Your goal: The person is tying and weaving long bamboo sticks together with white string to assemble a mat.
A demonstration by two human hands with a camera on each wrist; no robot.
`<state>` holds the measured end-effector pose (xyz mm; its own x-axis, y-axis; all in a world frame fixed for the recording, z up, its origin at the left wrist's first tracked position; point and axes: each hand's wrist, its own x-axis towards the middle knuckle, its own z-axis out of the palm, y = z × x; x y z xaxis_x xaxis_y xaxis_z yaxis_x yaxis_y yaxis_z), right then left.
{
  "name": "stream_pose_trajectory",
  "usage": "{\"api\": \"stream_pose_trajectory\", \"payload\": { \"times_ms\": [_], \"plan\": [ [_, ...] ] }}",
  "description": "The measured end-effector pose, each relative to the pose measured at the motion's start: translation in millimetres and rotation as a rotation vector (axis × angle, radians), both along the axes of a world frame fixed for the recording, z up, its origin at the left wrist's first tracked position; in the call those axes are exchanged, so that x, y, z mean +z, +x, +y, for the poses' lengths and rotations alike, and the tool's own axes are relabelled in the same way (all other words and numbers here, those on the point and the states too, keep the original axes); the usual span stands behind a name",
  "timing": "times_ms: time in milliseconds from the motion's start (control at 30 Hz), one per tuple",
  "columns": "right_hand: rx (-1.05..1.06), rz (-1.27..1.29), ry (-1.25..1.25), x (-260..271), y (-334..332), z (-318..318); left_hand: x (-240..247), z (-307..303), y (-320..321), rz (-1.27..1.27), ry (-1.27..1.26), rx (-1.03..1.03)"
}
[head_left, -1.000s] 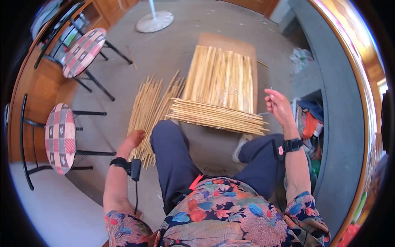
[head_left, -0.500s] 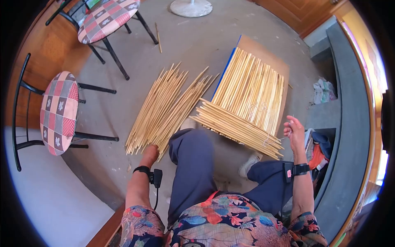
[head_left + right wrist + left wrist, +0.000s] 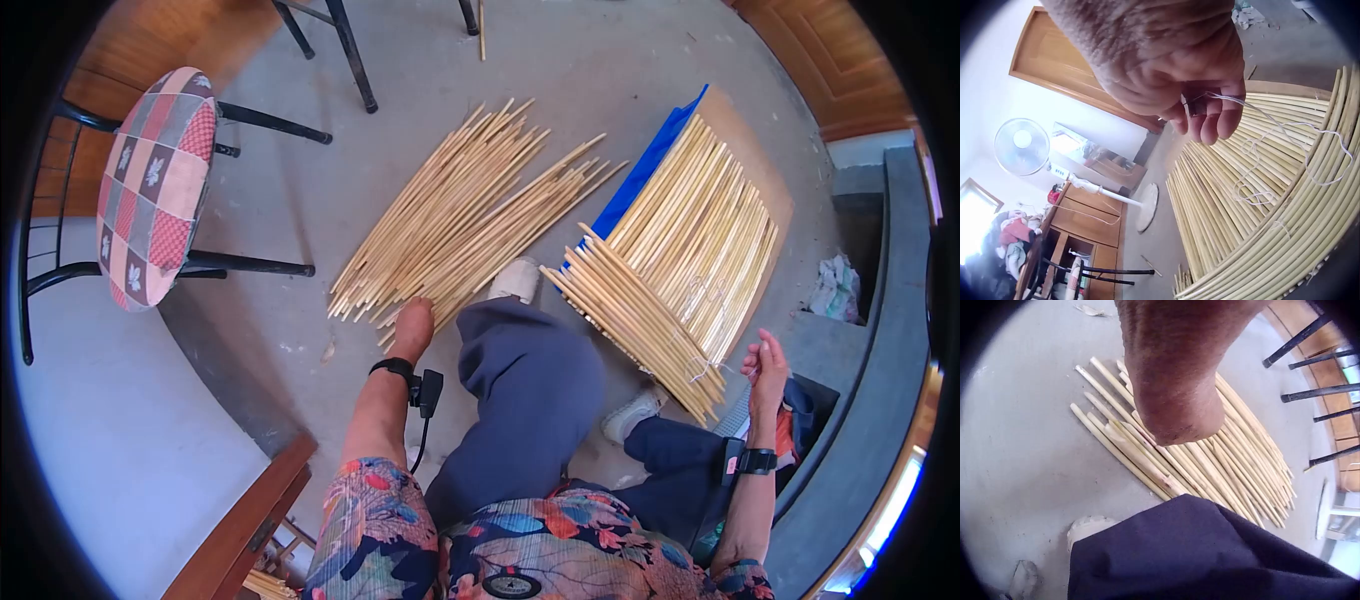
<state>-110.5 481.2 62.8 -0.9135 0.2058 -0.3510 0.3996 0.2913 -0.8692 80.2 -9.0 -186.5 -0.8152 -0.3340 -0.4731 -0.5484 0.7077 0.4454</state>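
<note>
The stick mat (image 3: pixel 695 235) lies on the floor in front of the person, a bit to the right, with its sticks side by side on a brown board (image 3: pixel 772 190). A blue strip (image 3: pixel 650 165) runs down the left side of the mat. A row of cross sticks (image 3: pixel 640 325) lies over the near end of the mat, going the other way. The right hand (image 3: pixel 767 372) is up by the near right corner of the mat, with its fingers bent in, and it holds a thin white string (image 3: pixel 1272 122). The string hangs down from the fingers and makes loops on top of the mat. The left hand (image 3: pixel 415 328) is well apart from the right hand. It is down at the near end of the loose sticks (image 3: pixel 450 215), which are spread out to the left of the mat. Its fingers are hidden, so I cannot tell if it grips any sticks. One white shoe (image 3: pixel 515 280) is between the loose sticks and the mat, and the other shoe (image 3: pixel 632 415) is just by the mat's near end. A chair (image 3: pixel 155 190) with a checked seat is far to the left of the mat. A crumpled bag (image 3: pixel 838 288) is to the right of the mat.
</note>
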Motion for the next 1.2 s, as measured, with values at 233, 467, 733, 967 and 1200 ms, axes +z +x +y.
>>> {"api": "stream_pose_trajectory", "payload": {
  "times_ms": [233,467,733,967,1200],
  "plan": [
    [0.146,-0.099,0.244,-42,-3,-2,2,10,-60,0.338,-0.194,-0.169],
    [0.225,-0.179,0.212,-51,4,-19,-25,35,-80,0.334,-0.107,-0.030],
    [0.232,-0.220,0.167,-68,5,-13,-33,22,-108,0.215,-0.335,-0.170],
    [0.239,-0.213,0.147,-74,4,-14,-17,11,-106,0.066,-0.302,-0.163],
    [0.266,-0.235,0.118,-79,8,-16,-20,11,-114,0.275,-0.577,-0.061]
  ]
}}
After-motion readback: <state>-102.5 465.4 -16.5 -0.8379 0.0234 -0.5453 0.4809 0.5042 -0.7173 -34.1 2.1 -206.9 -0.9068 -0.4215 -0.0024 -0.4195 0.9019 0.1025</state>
